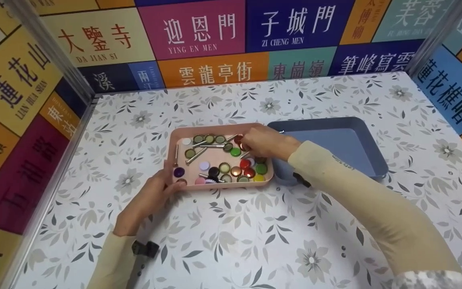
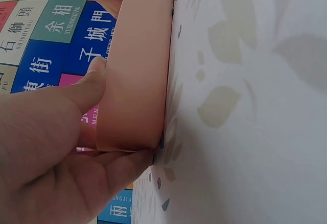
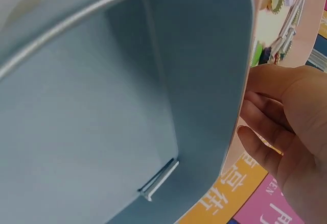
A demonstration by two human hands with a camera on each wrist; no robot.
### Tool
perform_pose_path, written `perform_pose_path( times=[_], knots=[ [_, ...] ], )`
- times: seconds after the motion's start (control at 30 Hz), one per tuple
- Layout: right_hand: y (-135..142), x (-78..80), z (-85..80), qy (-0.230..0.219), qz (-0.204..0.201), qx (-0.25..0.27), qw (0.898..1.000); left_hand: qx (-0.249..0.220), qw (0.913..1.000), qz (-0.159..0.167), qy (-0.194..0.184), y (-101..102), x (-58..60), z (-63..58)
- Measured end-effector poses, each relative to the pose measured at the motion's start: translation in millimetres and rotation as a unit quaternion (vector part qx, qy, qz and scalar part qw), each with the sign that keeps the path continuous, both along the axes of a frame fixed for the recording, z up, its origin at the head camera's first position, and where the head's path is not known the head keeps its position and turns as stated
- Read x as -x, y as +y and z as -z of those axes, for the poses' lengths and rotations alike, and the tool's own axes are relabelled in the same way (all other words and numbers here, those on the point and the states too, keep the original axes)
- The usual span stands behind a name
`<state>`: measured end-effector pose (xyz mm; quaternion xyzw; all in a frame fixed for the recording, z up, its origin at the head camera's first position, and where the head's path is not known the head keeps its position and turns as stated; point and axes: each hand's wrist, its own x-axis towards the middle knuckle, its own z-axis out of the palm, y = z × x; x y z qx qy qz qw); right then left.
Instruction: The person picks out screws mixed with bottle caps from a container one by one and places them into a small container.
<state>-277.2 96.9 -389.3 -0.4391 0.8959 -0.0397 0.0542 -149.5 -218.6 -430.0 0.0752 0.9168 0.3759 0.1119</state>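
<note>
A pink tray (image 1: 215, 187) holds many bottle caps (image 1: 235, 152) in several colours and long silver nails (image 1: 197, 155). My left hand (image 1: 150, 196) grips its near left corner; in the left wrist view the thumb is at the rim and the other fingers (image 2: 122, 170) lie along the outer wall. My right hand (image 1: 269, 141) reaches down into the tray's far right part, its fingers among red caps and a nail. The fingertips are hidden behind the blue rim in the right wrist view, so I cannot tell what they hold.
A blue-grey tray (image 1: 335, 148) stands right beside the pink one, under my right forearm. One silver nail (image 3: 159, 180) lies in its far left corner. The floral tabletop (image 1: 239, 228) is bounded by panels with printed signs (image 1: 199, 36) at the back and sides.
</note>
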Motion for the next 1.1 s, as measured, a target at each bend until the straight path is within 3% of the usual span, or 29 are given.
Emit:
perform_pose_path(
  times=[0.27, 0.37, 0.6, 1.1],
  knots=[
    [5.8, -0.1, -8.9, -0.011, 0.026, -0.022, 0.999, 0.009, 1.0000, -0.001, -0.004, -0.1, -0.1, -0.8],
    [8.1, 0.5, -11.4, 0.004, 0.033, -0.022, 0.999, 0.010, 0.9999, -0.001, -0.002, -0.2, 0.8, -0.6],
    [16.5, 3.6, -12.1, 0.050, 0.017, 0.013, 0.999, 0.020, 0.9998, 0.001, 0.010, 0.6, 0.4, 0.9],
    [33.5, 8.6, -17.3, 0.059, 0.048, 0.060, 0.995, 0.006, 1.0000, -0.004, -0.002, 1.6, 1.6, 1.0]
  ],
)
